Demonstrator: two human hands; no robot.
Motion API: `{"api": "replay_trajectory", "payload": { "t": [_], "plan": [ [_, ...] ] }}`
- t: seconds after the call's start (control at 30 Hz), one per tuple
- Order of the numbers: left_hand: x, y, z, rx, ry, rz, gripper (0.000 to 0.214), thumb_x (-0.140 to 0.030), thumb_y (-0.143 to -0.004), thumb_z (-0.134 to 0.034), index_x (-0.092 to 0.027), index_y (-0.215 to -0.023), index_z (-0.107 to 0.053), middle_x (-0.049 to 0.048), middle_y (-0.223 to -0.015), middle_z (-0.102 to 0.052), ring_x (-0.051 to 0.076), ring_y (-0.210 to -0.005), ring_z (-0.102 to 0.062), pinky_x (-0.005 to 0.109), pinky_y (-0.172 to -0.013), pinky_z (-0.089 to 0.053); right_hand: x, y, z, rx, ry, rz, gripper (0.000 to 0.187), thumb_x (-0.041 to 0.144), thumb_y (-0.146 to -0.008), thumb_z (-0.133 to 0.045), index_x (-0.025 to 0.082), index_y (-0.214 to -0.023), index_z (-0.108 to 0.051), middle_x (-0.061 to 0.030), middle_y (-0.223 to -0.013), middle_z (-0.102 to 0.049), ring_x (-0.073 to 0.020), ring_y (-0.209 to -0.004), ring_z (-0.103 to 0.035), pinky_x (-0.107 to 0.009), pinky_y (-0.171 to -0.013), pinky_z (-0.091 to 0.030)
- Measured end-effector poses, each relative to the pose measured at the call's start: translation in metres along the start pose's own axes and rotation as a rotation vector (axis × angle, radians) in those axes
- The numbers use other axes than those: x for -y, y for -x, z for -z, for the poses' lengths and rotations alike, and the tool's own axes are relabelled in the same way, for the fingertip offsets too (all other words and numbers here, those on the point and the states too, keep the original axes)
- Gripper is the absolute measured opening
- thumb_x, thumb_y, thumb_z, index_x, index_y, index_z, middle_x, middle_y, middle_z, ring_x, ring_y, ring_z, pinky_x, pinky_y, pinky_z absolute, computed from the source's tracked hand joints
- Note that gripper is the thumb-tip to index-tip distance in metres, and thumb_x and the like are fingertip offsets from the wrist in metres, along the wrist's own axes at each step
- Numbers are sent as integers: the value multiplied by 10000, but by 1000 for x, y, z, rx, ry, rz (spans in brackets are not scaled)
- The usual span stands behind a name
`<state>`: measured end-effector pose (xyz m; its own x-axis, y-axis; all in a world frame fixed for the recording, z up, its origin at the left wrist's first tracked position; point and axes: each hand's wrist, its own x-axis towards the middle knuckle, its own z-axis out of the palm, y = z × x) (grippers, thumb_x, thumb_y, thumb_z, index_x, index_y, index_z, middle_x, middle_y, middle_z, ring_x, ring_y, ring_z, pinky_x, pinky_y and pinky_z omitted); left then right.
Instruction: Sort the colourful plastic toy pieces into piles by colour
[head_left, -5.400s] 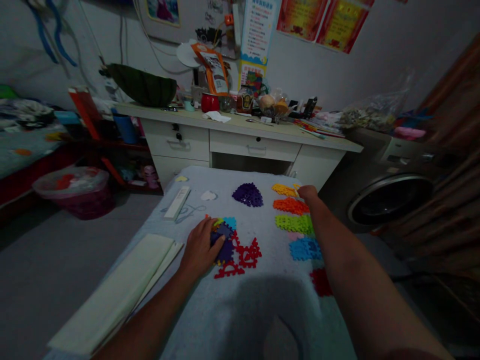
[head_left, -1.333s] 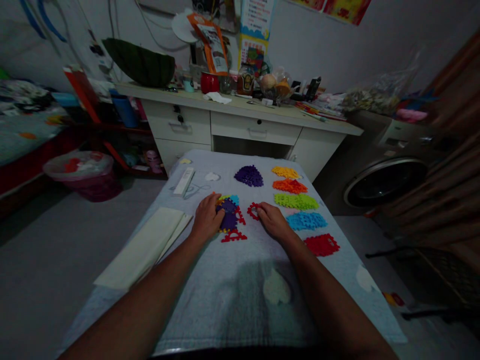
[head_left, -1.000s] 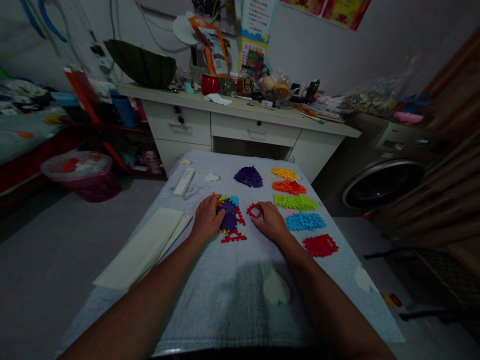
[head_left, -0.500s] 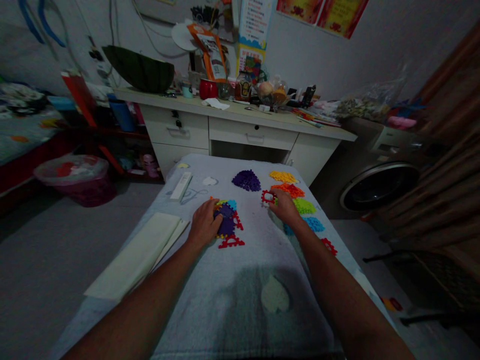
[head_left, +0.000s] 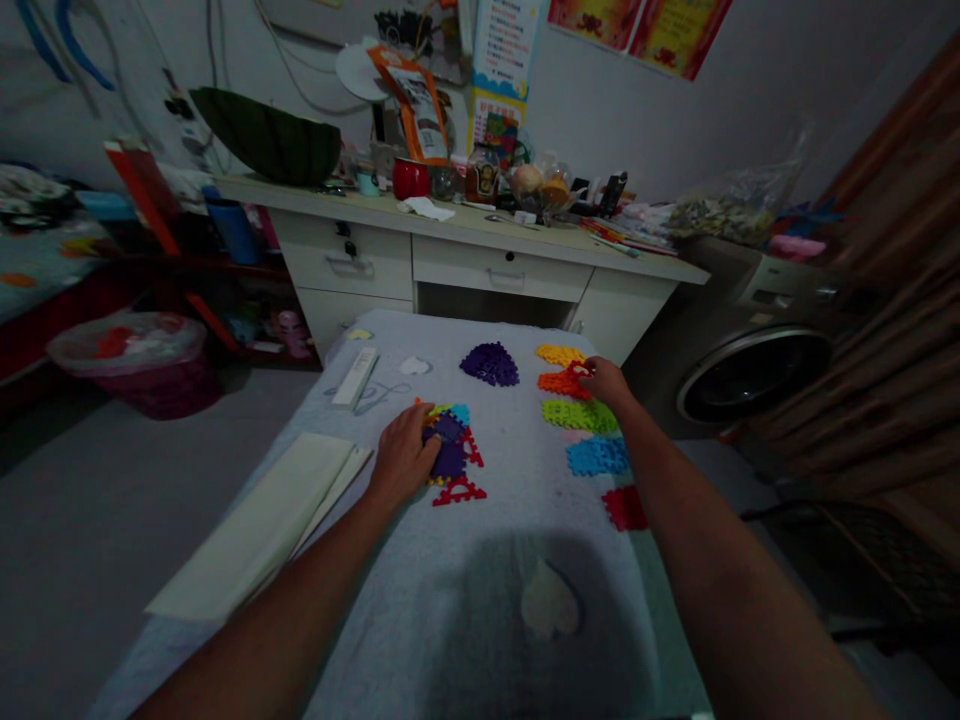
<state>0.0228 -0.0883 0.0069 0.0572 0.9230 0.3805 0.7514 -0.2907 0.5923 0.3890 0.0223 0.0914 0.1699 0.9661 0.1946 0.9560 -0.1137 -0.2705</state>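
Note:
My left hand [head_left: 405,450] is closed on the left side of a joined block of toothed plastic puzzle pieces [head_left: 450,455], its thumb over the purple top. Yellow, light blue and green pieces show at the block's edges. Red pieces [head_left: 460,491] stick out at its right and near side. My right hand [head_left: 606,383] pinches a red puzzle piece [head_left: 580,371] at the orange pile [head_left: 556,384]; its fingertips are partly hidden. Around it lie a yellow pile [head_left: 559,354], a green pile [head_left: 577,414], a blue pile [head_left: 598,457] and a red pile [head_left: 625,508].
A purple pile [head_left: 490,364] lies mid-table on the cloth-covered table [head_left: 517,560]. A white box [head_left: 355,379] and folded pale sheets [head_left: 259,525] are at the left. Behind stands a cluttered white desk [head_left: 465,232]; a washing machine [head_left: 739,340] is at the right.
My right hand has moved right and away from me, from left of the piles to the orange pile. The red frame-like piece no longer shows where it was. My left hand stays on the block.

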Motion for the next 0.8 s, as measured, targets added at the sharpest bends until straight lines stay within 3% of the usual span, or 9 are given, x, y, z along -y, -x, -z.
{"api": "replay_trajectory", "payload": {
  "t": [0.2, 0.3, 0.5, 0.67, 0.8],
  "plan": [
    [0, 0, 1, 7, -4, -1, 464, -293, -852, -445, -179, -1299, -500, 130, -1323, -563, 307, -1240, -510, 505, -1062, -396, -11, 0, 12, -14, -153, -51, 315, 171, -763, -650, 133, -1074, -682, -149, -1069, -706, -242, -939, -665, -332, -809, -510],
    [-1, 0, 1, 13, -9, 3, 470, -299, -854, -441, -161, -1298, -504, 141, -1322, -561, 313, -1232, -514, 512, -1059, -397, -15, 14, 26, 49, -271, 14, 355, 158, -768, -637, 133, -1120, -670, -136, -1087, -703, -223, -952, -667, -332, -828, -517],
    [1, -1, -1, 3, -6, 1, 474, -312, -854, -450, -185, -1308, -501, 129, -1339, -558, 314, -1253, -504, 515, -1070, -393, -20, 86, 57, 240, -286, 273, 429, 164, -754, -642, 199, -1181, -658, -93, -1164, -686, -217, -991, -656, -352, -875, -518],
    [3, -1, -2, -3, -13, 3, 474, -323, -851, -455, -199, -1306, -507, 118, -1330, -565, 311, -1261, -506, 501, -1078, -391, -28, 157, 70, 360, -193, 349, 447, 188, -741, -660, 225, -1187, -662, -79, -1176, -679, -252, -1069, -622, -393, -962, -469],
    [3, -1, -1, 3, -18, 0, 483, -339, -852, -451, -193, -1309, -506, 127, -1329, -562, 319, -1254, -507, 507, -1065, -400, -30, 194, 69, 373, -108, 396, 410, 201, -750, -657, 242, -1157, -663, -69, -1156, -674, -267, -1102, -586, -403, -982, -427]
  ]
}}
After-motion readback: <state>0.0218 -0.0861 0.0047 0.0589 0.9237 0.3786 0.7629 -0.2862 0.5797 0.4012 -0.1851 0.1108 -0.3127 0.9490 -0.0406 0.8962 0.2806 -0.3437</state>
